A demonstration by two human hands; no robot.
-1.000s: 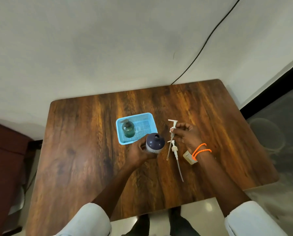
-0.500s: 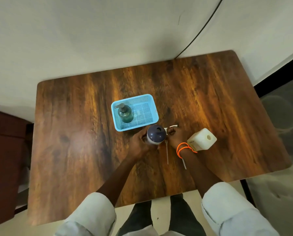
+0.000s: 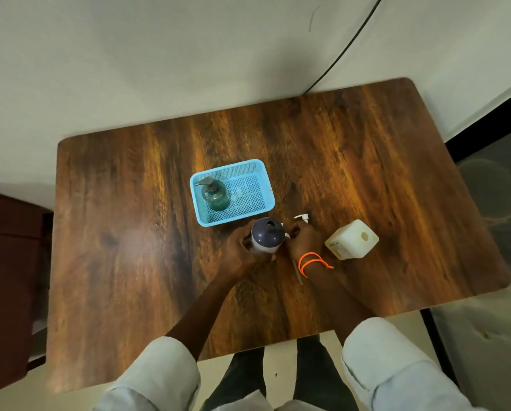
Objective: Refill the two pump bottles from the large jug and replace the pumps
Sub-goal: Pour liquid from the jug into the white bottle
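Two hands on the job, both mid-tabletop (image 3: 129,232). Left hand (image 3: 238,247) grip wraps the dark bottle (image 3: 267,235): upright, long axis vertical, open neck hole facing up, no pump fitted. Right hand (image 3: 303,239) sits just right of that bottle, grip pinched on a white pump (image 3: 302,218); the pump head pokes out beyond the fingers, spout pointing left, and a thin tube (image 3: 297,272) runs back under the wrist toward the person. Whether that tube belongs to this pump I can't tell. Orange cord (image 3: 313,262) on the right wrist.

Jug (image 3: 352,240) stands right of the right hand, apart from it, cap off, opening up; fill level not readable.

Blue basket (image 3: 233,218) just beyond the left hand holds one green bottle (image 3: 215,195) in its left half, upright, pump on, spout pointing left. Right half of the basket shows bare mesh.
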